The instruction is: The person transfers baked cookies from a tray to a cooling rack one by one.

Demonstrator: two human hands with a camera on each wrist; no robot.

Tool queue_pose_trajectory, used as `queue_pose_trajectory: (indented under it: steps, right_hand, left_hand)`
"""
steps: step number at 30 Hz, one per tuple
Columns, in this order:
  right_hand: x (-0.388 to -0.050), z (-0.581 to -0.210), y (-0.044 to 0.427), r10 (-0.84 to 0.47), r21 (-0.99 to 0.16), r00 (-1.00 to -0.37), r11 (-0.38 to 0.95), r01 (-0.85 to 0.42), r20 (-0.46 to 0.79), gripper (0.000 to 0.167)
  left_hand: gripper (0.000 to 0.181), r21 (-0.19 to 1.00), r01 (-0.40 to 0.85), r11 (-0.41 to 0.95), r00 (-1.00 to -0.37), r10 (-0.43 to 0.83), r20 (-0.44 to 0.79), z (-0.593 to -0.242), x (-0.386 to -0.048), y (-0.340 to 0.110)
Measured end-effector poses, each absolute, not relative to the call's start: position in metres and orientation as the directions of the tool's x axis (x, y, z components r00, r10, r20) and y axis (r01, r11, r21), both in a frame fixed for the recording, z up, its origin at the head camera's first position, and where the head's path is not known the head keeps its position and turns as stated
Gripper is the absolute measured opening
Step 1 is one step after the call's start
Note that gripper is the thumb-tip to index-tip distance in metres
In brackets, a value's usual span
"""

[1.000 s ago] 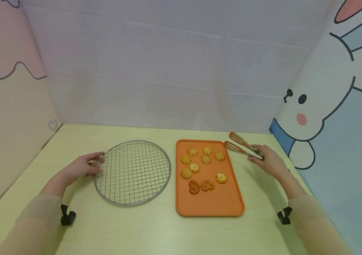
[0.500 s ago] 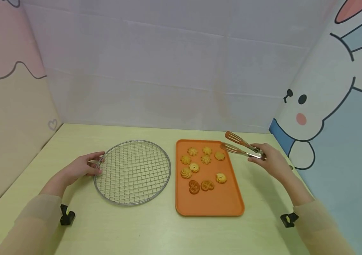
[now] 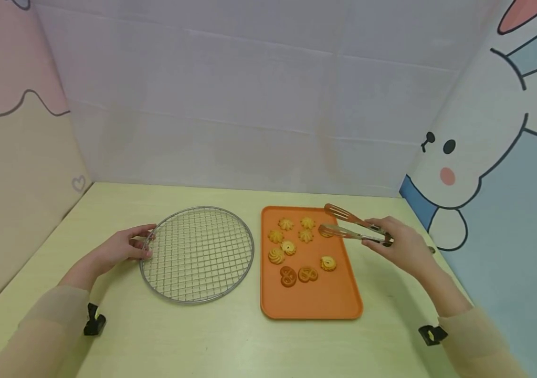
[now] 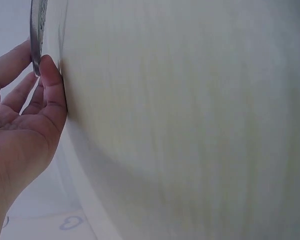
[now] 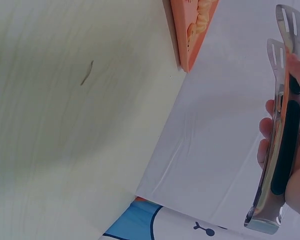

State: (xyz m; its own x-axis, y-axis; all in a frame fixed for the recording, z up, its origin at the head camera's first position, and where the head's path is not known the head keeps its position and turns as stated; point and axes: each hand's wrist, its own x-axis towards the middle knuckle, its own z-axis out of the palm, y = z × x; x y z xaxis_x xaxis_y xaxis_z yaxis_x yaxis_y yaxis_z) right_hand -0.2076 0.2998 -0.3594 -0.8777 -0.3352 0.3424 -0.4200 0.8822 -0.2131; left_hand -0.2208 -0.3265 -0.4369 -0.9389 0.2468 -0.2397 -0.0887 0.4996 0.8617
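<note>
My left hand (image 3: 122, 248) pinches the left rim of a round wire rack (image 3: 197, 255); the left wrist view shows the hand (image 4: 27, 115) with the metal rim (image 4: 36, 37) between thumb and fingers. My right hand (image 3: 402, 245) grips metal tongs (image 3: 376, 229) with slotted ends, held apart over the upper right of an orange tray (image 3: 313, 307). The lower end partly covers a round cookie (image 3: 326, 231). Several flower-shaped and swirl cookies (image 3: 276, 256) and two pretzel-shaped ones (image 3: 308, 274) lie on the tray. In the right wrist view, the tongs (image 5: 285, 135) hold nothing.
The pale table (image 3: 211, 344) meets a white sheet wall (image 3: 249, 105) at the back. Patterned panels stand on both sides, with a cartoon rabbit (image 3: 466, 142) on the right one. Each wrist carries a black mount.
My right hand has brought the tongs left, and their ends now hang over the tray's upper right corner and the round cookie. My left hand stays at the rack's rim.
</note>
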Motion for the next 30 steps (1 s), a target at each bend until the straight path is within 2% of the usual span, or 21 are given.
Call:
queue_pose_trajectory:
  steps: [10, 23, 30]
  right_hand:
    - [-0.195, -0.360, 0.286, -0.455, -0.117, -0.770, 0.824, -0.554, 0.447, 0.042]
    - [-0.182, -0.373, 0.263, -0.559, -0.085, -0.740, 0.774, -0.628, 0.375, 0.041]
    - [-0.179, -0.382, 0.253, -0.597, -0.088, -0.697, 0.731, -0.676, 0.396, 0.040]
  left_hand:
    - [0.085, 0.861, -0.069, 0.503, -0.937, 0.263, -0.229, -0.435, -0.219, -0.326]
    - [0.086, 0.868, -0.091, 0.489, -0.930, 0.270, -0.250, -0.433, -0.218, -0.327]
    - [0.086, 0.862, -0.090, 0.499, -0.930, 0.267, -0.252, -0.433, -0.218, -0.328]
